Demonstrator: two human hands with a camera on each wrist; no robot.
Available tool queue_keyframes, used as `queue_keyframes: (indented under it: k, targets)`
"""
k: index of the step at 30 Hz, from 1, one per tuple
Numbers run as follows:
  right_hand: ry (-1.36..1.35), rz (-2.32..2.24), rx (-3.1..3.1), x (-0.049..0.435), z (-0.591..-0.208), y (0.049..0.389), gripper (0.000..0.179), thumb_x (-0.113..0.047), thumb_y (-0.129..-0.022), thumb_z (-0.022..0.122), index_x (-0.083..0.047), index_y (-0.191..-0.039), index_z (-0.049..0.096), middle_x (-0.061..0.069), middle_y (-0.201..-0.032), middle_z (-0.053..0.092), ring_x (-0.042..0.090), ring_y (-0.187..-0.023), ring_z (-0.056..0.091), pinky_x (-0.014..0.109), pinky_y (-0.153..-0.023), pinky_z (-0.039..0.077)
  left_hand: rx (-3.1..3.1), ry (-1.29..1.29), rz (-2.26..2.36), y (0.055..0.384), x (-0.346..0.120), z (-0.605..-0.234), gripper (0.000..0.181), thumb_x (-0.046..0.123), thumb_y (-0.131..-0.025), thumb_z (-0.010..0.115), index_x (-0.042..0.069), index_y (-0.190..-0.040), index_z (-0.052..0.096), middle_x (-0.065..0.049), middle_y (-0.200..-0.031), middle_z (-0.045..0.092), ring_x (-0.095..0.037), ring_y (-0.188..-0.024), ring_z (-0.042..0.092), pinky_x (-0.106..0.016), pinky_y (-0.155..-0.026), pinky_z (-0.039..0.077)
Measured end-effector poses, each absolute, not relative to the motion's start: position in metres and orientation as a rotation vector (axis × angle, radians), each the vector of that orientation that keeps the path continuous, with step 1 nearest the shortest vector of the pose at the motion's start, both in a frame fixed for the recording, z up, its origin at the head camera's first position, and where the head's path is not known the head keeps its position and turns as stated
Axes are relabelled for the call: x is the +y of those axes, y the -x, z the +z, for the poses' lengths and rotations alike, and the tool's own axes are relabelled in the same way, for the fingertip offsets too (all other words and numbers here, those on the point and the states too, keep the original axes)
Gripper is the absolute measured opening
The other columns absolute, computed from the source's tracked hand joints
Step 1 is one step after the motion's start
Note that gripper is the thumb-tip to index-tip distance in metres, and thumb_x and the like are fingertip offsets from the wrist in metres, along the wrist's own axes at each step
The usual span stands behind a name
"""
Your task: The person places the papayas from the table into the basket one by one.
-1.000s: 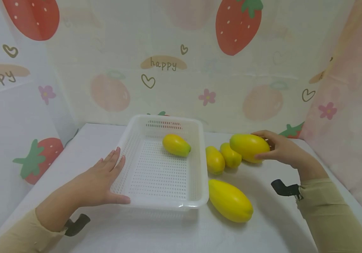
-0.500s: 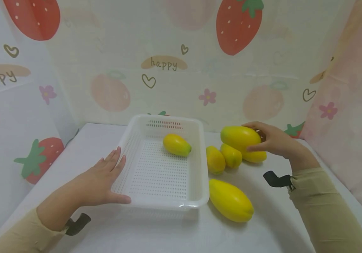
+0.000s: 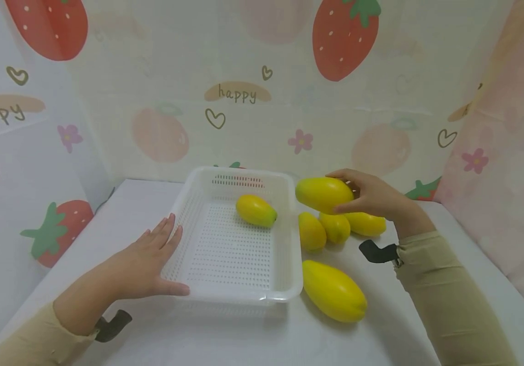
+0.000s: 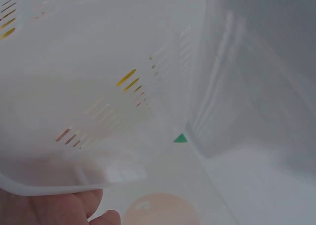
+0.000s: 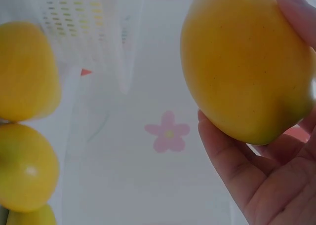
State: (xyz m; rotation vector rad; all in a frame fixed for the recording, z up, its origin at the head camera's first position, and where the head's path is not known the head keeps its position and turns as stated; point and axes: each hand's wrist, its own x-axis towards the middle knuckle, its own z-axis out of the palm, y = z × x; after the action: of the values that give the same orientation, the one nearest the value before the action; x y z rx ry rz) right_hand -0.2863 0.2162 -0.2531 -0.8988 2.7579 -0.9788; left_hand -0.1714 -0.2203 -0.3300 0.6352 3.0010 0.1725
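Note:
In the head view my right hand (image 3: 372,195) grips a large yellow papaya (image 3: 323,194), raised beside the right rim of a white plastic basket (image 3: 297,254). Thumb and fingers wrap one end of that papaya (image 5: 247,62) in the right wrist view. My left hand (image 3: 138,264) lies with spread, fairly straight fingers against the basket's left side, thumb at the near left corner. A smaller papaya (image 3: 256,210) with a green tip lies inside the basket. In the left wrist view, some fingers (image 4: 54,207) show at the basket's rim.
Right of the basket, smaller papayas sit in a row: one (image 3: 311,232) near its wall, another (image 3: 335,227) beside it, a third (image 3: 366,223) partly behind my right hand. A large papaya (image 3: 333,291) lies in front. A patterned cloth (image 3: 243,127) hangs behind the white table (image 3: 207,338).
My right hand has lifted the large papaya and carried it left toward the basket, uncovering the papaya beneath. My left hand and the basket have stayed in place.

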Motion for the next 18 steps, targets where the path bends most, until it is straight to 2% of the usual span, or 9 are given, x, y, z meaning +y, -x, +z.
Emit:
queue_keyframes:
  k: [6,13,18]
  targets:
    - [0.912,-1.019,2.706,0.200,-0.252,0.289,0.061,-0.034,-0.074,0.076,-0.029,-0.127,0.047,-0.003,-0.113,0.055,0.021,-0.091,0.053,0.035,-0.083,0.047,3.009,-0.658,0.169,0.171,-0.220,-0.330,0.119,0.078,-0.065,0.053,-0.002,-0.144,0.015,-0.022,-0.151,0.001,-0.037,-0.138,0.005,-0.057,-0.107,0.013]
    - [0.947,-1.083,2.630,0.169,-0.234,0.270,0.058,-0.017,-0.077,0.075,-0.018,-0.128,0.047,0.002,-0.114,0.054,0.024,-0.092,0.053,0.038,-0.085,0.046,3.009,-0.664,0.166,0.171,-0.220,-0.330,0.119,0.078,-0.065,0.053,-0.002,-0.144,0.015,-0.023,-0.151,0.001,-0.037,-0.138,0.005,-0.057,-0.107,0.013]
    - [1.001,-1.056,2.618,0.153,-0.230,0.268,0.057,-0.014,-0.077,0.074,-0.014,-0.128,0.047,0.002,-0.114,0.054,0.023,-0.093,0.053,0.040,-0.088,0.046,3.006,-0.656,0.159,0.172,-0.220,-0.331,0.121,0.081,-0.064,0.051,-0.002,-0.145,0.015,-0.022,-0.151,0.000,-0.037,-0.138,0.004,-0.057,-0.107,0.012]
